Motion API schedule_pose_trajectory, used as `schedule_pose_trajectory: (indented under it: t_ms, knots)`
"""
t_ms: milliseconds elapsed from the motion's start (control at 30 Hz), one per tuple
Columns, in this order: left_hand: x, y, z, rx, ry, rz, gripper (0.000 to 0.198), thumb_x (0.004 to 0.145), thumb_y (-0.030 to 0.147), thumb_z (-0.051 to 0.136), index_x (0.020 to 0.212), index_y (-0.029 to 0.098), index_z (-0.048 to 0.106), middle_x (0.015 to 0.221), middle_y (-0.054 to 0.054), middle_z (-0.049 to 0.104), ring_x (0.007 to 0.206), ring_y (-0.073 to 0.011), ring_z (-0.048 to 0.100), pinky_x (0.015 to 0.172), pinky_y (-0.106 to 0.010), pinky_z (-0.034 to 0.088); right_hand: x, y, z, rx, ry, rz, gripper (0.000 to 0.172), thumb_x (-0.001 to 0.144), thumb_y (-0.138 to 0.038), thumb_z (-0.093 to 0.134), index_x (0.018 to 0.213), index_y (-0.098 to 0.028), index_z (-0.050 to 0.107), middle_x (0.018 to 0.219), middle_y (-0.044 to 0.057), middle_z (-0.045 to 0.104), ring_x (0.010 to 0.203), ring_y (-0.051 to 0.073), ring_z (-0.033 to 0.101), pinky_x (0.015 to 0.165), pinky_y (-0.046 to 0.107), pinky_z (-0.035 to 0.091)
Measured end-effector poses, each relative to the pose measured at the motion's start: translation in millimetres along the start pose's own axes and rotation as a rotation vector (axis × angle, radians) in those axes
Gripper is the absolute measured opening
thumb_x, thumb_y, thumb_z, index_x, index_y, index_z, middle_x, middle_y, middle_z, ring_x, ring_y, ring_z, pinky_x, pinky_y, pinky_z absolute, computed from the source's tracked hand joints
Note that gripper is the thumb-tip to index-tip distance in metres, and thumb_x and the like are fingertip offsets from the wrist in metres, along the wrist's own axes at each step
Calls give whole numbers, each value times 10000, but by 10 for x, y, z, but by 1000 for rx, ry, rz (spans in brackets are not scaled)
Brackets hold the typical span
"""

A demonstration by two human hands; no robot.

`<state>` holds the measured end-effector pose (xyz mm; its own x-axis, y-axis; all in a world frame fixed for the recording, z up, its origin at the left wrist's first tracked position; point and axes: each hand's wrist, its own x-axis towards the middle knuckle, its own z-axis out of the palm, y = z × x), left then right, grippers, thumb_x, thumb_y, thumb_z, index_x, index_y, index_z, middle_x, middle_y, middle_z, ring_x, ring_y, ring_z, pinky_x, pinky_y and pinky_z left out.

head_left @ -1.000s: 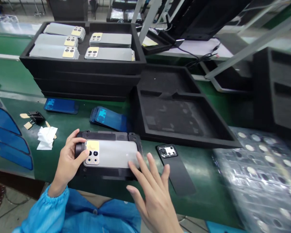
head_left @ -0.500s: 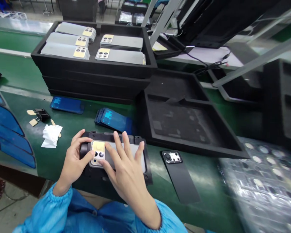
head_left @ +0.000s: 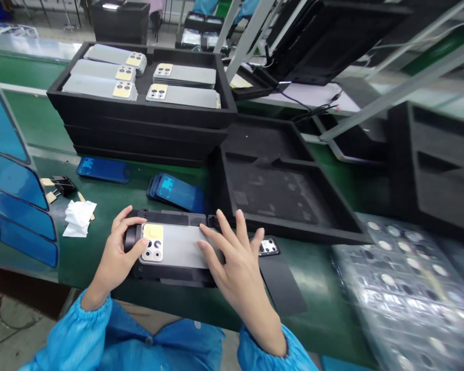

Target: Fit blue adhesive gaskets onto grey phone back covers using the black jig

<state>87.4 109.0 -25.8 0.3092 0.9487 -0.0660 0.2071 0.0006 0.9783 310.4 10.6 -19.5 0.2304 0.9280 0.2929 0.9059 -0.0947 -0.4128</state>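
At the left of the counter (head_left: 317, 314) are four blue panels (head_left: 15, 175), one binder clip (head_left: 64, 185), one crumpled white tissue (head_left: 77, 219) and five stacks of silver phone back covers (head_left: 185, 97) in a black foam tray (head_left: 143, 116). Next, the left hand (head_left: 116, 252) grips one black fixture (head_left: 178, 277) by its left end, thumb on the camera block of the single silver back cover (head_left: 181, 247) lying there, while the right hand (head_left: 237, 257) spreads its fingers over that cover's right part. Farther right lies one dark phone back cover (head_left: 284, 288).
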Motion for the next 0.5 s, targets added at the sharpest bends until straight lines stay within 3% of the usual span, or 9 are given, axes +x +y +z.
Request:
schedule_pose_trajectory:
  t_ms: [133,200,267,333,367,433,500]
  knots:
    - [-164,84,17,13,93,48,438,895,365,700,1310,275,594,1609,-107,392,1501,-288,377,1231,-449,314,104,-34,59,145,6,61,443,1045,-528,392,1086,-173,654,1562,225,490,1553,435,253,1148,807,212]
    - [-373,143,40,16,211,90,379,906,341,701,1271,285,615,1574,-81,444,1502,-271,375,1220,-407,340,172,-39,14,221,1,98,411,1024,-542,431,1025,-183,632,1571,226,473,1558,442,231,1155,804,201]
    - [-639,171,84,10,314,125,236,930,296,679,1165,294,663,1514,-53,506,1486,-256,398,1179,-355,396,219,-58,-97,360,11,131,304,980,-510,545,953,-215,611,1458,201,591,1509,442,349,1147,781,271]
    - [-901,150,148,-9,363,126,166,938,250,666,1093,310,677,1436,-35,566,1428,-243,472,1120,-319,458,193,-105,-240,580,47,130,169,921,-394,674,868,-253,598,1122,115,755,1278,393,622,1096,702,427]
    - [-1010,125,183,-37,353,120,222,938,236,665,1137,335,664,1433,-32,568,1390,-239,515,1074,-313,501,139,-139,-306,690,98,120,137,892,-310,717,835,-271,599,938,56,767,1092,346,716,1049,648,500]
    - [-1157,79,248,-145,294,122,471,931,276,678,1353,432,539,1501,-37,521,1300,-258,596,917,-322,604,-56,-225,-392,829,268,89,203,837,-149,752,840,-315,635,733,-27,738,798,277,745,985,583,562]
    - [-1212,88,294,-290,223,87,706,910,428,700,1507,512,332,1579,-51,451,1245,-297,636,808,-361,651,-323,-336,-395,789,418,32,377,815,-69,728,987,-401,675,714,-61,769,719,277,739,963,566,575]
